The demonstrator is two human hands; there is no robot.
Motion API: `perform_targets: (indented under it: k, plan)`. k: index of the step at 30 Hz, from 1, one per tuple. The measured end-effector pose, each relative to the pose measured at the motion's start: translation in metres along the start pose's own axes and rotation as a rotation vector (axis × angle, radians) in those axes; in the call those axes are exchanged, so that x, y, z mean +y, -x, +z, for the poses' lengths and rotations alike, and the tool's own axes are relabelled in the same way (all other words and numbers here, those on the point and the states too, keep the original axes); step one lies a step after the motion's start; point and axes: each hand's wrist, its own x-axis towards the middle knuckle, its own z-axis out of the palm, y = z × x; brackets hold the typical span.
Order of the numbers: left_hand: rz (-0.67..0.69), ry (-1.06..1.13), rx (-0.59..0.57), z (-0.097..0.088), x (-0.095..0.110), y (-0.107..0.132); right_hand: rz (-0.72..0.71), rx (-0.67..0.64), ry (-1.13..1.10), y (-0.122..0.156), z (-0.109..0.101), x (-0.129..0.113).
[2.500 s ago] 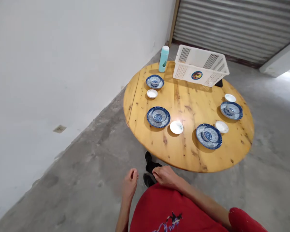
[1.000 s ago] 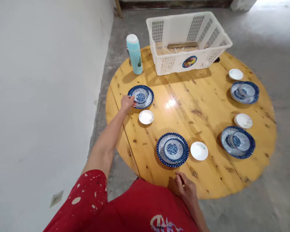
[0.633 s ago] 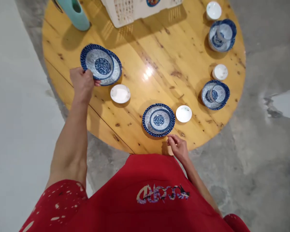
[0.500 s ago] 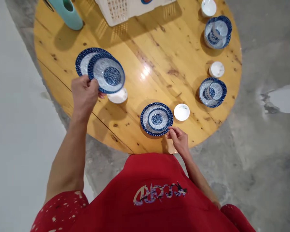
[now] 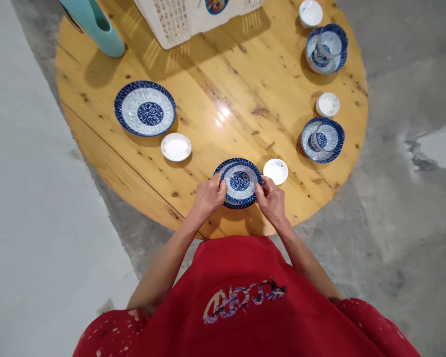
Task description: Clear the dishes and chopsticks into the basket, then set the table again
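Just in front of my body, a blue-and-white plate (image 5: 240, 181) is gripped at its two sides by my left hand (image 5: 211, 194) and my right hand (image 5: 271, 197). Both hands are closed, thumbs on its rim. Beneath it shows the edge of a larger blue-rimmed plate (image 5: 223, 165); whether the two touch I cannot tell. A small white dish (image 5: 275, 171) lies close beyond my right hand. Farther off to the left sit another blue-rimmed plate (image 5: 150, 114) and a white dish (image 5: 176, 147).
On the round wooden table (image 5: 204, 114), a white plastic basket (image 5: 178, 29) and a turquoise pitcher (image 5: 104, 34) stand at the far side. Along the right edge are two patterned bowls (image 5: 332, 62) (image 5: 329, 151) with cups inside, plus two white cups (image 5: 310, 14) (image 5: 327, 104).
My left hand has carried the blue-and-white plate rightward from above the left plate to the front one. My right hand has taken hold of its right rim.
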Motion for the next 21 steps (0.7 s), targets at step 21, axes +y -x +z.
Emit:
perform_targets:
  k: [21]
  plan:
    - [-0.079, -0.295, -0.102, 0.013, 0.008, -0.010, 0.074, -0.141, 0.296, -0.011, 0.016, 0.012]
